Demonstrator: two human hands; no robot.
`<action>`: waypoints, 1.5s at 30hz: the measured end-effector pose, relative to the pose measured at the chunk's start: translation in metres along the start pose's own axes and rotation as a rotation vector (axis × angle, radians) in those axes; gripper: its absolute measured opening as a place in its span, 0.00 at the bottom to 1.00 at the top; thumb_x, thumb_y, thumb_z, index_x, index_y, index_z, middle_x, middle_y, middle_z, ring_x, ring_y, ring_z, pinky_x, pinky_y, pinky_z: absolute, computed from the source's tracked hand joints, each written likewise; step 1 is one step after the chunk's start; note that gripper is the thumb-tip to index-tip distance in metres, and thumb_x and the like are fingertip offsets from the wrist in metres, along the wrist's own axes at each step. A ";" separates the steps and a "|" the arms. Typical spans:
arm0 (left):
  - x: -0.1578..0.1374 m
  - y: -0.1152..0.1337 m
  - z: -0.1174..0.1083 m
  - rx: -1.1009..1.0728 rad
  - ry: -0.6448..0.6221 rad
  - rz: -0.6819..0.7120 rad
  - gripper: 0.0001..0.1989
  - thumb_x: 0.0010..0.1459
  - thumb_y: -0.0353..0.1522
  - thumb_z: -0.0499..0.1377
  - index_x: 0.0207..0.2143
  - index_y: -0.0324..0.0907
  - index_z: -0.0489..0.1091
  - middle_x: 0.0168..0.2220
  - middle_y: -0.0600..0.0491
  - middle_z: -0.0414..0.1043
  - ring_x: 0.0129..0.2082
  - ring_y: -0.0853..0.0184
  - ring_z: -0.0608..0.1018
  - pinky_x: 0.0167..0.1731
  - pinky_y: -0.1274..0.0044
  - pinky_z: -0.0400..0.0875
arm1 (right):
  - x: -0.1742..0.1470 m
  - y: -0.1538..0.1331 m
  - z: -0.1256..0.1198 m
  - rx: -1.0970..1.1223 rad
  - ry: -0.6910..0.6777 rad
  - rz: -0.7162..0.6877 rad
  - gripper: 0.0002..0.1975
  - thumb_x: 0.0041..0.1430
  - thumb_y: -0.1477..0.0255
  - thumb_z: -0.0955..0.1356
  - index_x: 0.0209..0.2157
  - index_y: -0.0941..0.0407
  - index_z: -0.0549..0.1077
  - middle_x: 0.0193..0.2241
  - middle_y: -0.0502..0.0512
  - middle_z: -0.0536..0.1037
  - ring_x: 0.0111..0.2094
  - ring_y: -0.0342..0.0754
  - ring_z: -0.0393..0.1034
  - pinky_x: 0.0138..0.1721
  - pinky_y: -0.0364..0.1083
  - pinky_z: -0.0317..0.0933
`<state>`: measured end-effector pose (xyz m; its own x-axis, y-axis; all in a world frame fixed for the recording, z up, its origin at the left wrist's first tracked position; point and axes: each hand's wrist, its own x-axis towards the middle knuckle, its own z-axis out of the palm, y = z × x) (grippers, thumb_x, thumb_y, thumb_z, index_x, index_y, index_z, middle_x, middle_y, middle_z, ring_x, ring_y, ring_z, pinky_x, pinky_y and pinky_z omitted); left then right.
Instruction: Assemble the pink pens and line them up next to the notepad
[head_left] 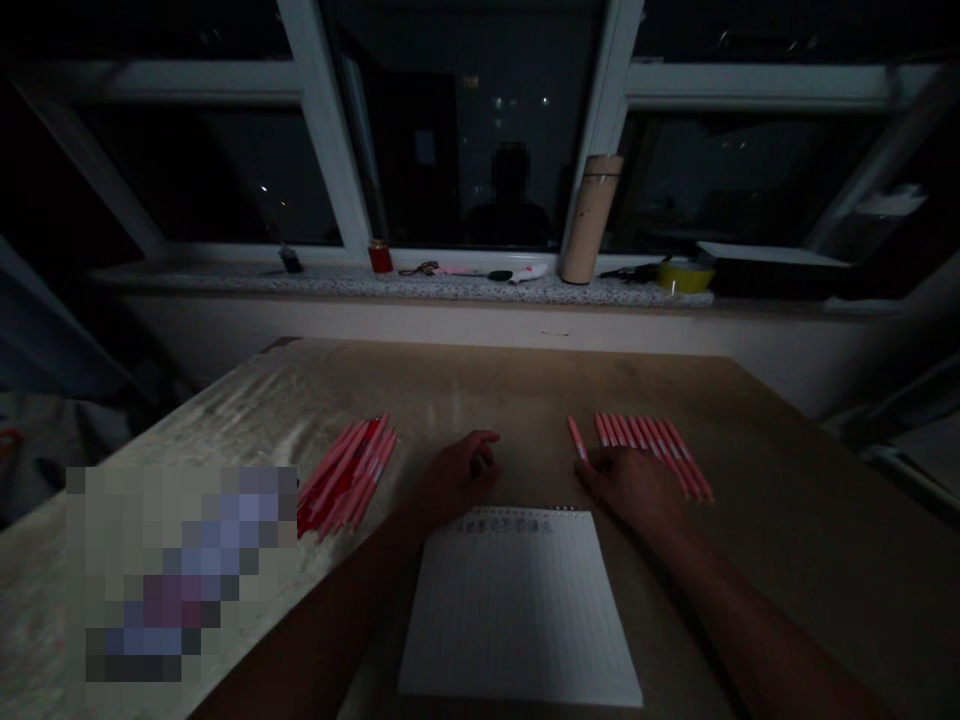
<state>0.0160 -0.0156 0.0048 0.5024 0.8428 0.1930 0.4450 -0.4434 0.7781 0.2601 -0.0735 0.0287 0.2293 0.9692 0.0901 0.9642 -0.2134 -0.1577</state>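
My right hand (634, 490) pinches the lower end of a pink pencil (576, 438), which lies tilted on the table just left of a neat row of several pink pencils (681, 455). Part of that row is hidden behind my knuckles. My left hand (461, 472) rests above the notepad, its fingers loosely bent and apart, with nothing in them. Further left lies a loose pile of pink pencils (352, 470), with something red among them. Between my forearms is an open spiral notepad (521, 610) of lined paper, with a line of small dark marks near its top.
A blurred-out object (202, 570) lies at the left of the table (510, 385). Along the stone windowsill (450, 285) stand a tan cylinder (592, 220), a small red jar (380, 257) and a roll of yellow tape (685, 276). Dark windows rise behind.
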 end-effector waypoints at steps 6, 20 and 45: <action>0.000 0.002 0.000 0.010 0.001 -0.018 0.19 0.54 0.33 0.54 0.49 0.40 0.61 0.32 0.54 0.68 0.26 0.73 0.69 0.28 0.80 0.64 | 0.006 0.002 0.001 -0.012 0.008 0.068 0.20 0.53 0.55 0.61 0.29 0.53 0.78 0.26 0.58 0.79 0.28 0.52 0.73 0.24 0.44 0.54; 0.000 0.001 -0.001 0.021 -0.003 -0.003 0.19 0.54 0.34 0.54 0.49 0.40 0.61 0.32 0.54 0.69 0.27 0.73 0.69 0.29 0.80 0.64 | 0.009 0.010 -0.001 -0.039 -0.006 0.118 0.20 0.52 0.55 0.61 0.27 0.54 0.78 0.26 0.60 0.78 0.28 0.54 0.72 0.25 0.46 0.57; -0.003 0.009 -0.003 0.219 -0.078 0.038 0.13 0.54 0.34 0.54 0.42 0.41 0.68 0.32 0.52 0.72 0.30 0.69 0.72 0.31 0.78 0.63 | -0.011 -0.007 -0.004 0.284 0.015 -0.264 0.18 0.58 0.60 0.60 0.24 0.55 0.71 0.21 0.50 0.74 0.23 0.44 0.67 0.24 0.41 0.52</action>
<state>0.0163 -0.0217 0.0132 0.5738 0.8019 0.1664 0.5704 -0.5371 0.6214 0.2518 -0.0830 0.0326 -0.0176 0.9838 0.1783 0.9153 0.0876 -0.3931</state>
